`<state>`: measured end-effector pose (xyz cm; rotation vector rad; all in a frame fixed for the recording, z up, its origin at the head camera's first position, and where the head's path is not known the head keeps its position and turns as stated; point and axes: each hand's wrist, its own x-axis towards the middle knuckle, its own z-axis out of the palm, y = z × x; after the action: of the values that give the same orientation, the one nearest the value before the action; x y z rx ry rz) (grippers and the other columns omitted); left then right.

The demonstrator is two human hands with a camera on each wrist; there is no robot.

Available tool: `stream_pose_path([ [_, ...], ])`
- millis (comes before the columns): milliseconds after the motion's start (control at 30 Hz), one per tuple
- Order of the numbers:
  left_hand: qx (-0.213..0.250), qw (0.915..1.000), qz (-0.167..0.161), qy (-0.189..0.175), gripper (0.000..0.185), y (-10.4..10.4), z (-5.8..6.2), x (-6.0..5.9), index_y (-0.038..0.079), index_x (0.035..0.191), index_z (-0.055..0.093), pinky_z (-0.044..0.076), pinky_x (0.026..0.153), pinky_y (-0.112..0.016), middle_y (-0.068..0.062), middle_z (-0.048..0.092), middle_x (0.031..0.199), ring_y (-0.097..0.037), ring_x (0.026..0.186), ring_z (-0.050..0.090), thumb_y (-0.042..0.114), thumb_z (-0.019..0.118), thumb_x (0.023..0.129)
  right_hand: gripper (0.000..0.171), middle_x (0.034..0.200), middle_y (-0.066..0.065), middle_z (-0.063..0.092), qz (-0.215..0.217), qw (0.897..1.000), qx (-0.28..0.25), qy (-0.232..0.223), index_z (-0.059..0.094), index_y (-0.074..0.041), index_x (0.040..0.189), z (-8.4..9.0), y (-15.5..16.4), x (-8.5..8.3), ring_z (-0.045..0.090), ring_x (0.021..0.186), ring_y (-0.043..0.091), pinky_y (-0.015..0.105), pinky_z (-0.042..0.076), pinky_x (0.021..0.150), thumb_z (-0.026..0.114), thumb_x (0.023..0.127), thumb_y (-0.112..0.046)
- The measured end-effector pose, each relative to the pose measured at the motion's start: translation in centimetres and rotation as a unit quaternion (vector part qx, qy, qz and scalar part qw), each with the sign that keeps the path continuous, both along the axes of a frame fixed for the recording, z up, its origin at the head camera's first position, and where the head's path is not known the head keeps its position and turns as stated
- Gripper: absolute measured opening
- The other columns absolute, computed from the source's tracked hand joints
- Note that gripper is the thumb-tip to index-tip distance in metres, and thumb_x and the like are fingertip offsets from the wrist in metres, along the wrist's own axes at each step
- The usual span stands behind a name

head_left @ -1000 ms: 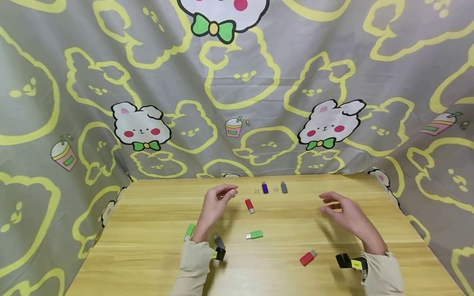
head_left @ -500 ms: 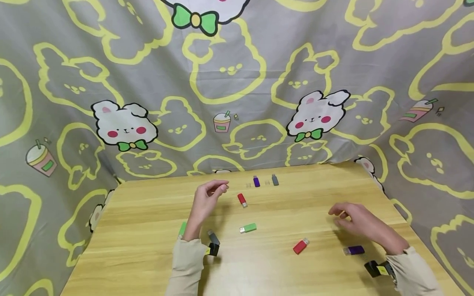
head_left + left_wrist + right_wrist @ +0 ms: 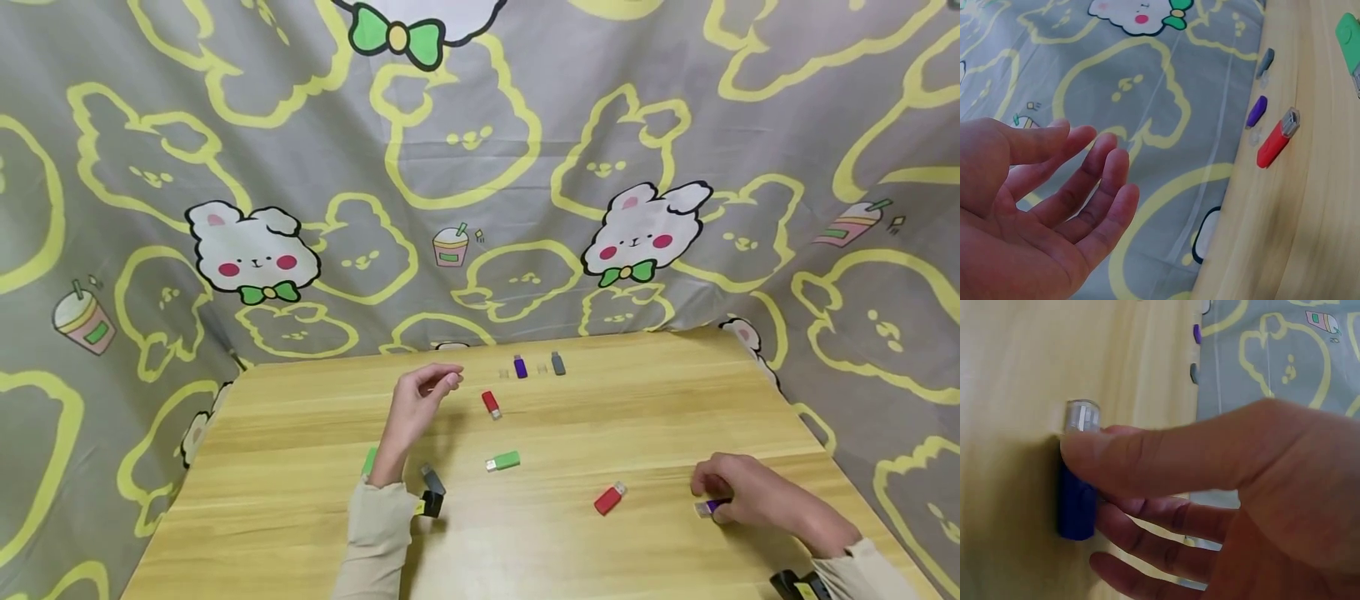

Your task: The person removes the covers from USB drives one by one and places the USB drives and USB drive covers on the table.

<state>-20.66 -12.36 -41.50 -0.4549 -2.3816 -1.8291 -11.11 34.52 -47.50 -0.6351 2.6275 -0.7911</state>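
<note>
At the right of the table my right hand pinches a purple USB stick, which looks dark blue in the right wrist view. The thumb lies across the stick near its clear-capped plug end, and the fingers are on the other side. My left hand hovers over the left part of the table, fingers loosely bent, holding nothing. Nearest to it is a red USB stick. A grey USB stick and a partly covered green one lie by the left forearm.
Another green USB stick lies mid-table, and a second red USB stick lies to its right. Towards the back, another purple USB stick and a grey one stand beside small clear caps. A patterned curtain hangs behind the table.
The head view has shifted, bringing the right-hand purple USB stick into sight. My right hand has moved right and down onto that stick and taken hold of it. The left hand stays put.
</note>
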Motion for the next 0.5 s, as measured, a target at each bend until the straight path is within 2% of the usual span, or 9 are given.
stream_pose_path([
  [33,-0.001,1.0000,0.001,0.001,0.018,0.0,0.0,0.1,-0.012,0.114,0.071,0.059,0.083,-0.031,-0.028,0.072,0.105,-0.047,0.098,0.068,-0.003,0.062,0.100,0.031,0.078,-0.009,0.053,-0.004,1.000,0.001,-0.002,0.064,-0.014,0.087,-0.1,0.0,0.1,0.043,0.069,0.002,0.024,0.036,0.058,0.085,0.074,0.005],
  [167,-0.001,1.0000,0.001,-0.002,0.020,-0.1,-0.1,0.1,-0.013,0.115,0.070,0.059,0.083,-0.034,-0.029,0.072,0.106,-0.046,0.098,0.068,-0.002,0.062,0.101,0.037,0.076,-0.011,0.054,-0.013,1.000,-0.006,0.001,0.060,-0.015,0.080,-0.5,-0.1,0.4,0.043,0.067,0.001,0.023,0.036,0.057,0.081,0.069,0.013],
  [300,0.008,0.9999,0.005,-0.011,0.020,-0.3,-1.8,-0.9,-0.011,0.116,0.071,0.059,0.086,-0.042,-0.029,0.072,0.108,-0.046,0.100,0.068,0.000,0.062,0.101,0.036,0.076,-0.012,0.056,-0.012,1.000,-0.018,0.004,0.060,-0.015,0.080,-0.6,-0.2,0.4,0.045,0.066,-0.001,0.022,0.038,0.055,0.083,0.070,0.010],
  [367,0.011,0.9999,0.006,-0.012,0.021,-0.4,-2.7,-1.4,-0.009,0.117,0.071,0.059,0.086,-0.041,-0.028,0.072,0.109,-0.046,0.101,0.068,0.002,0.063,0.101,0.035,0.075,-0.013,0.056,-0.010,1.000,-0.027,0.002,0.060,-0.016,0.080,-0.7,-0.3,0.3,0.046,0.066,-0.001,0.022,0.040,0.055,0.084,0.070,0.009],
  [500,0.015,0.9999,0.003,-0.006,0.021,-0.4,-3.2,-1.7,-0.006,0.117,0.072,0.057,0.081,-0.024,-0.023,0.074,0.108,-0.042,0.100,0.069,0.006,0.065,0.101,0.035,0.075,-0.013,0.057,-0.006,0.999,-0.040,0.002,0.059,-0.016,0.081,-0.5,-0.7,0.0,0.048,0.067,-0.001,0.022,0.041,0.056,0.084,0.072,0.007],
])
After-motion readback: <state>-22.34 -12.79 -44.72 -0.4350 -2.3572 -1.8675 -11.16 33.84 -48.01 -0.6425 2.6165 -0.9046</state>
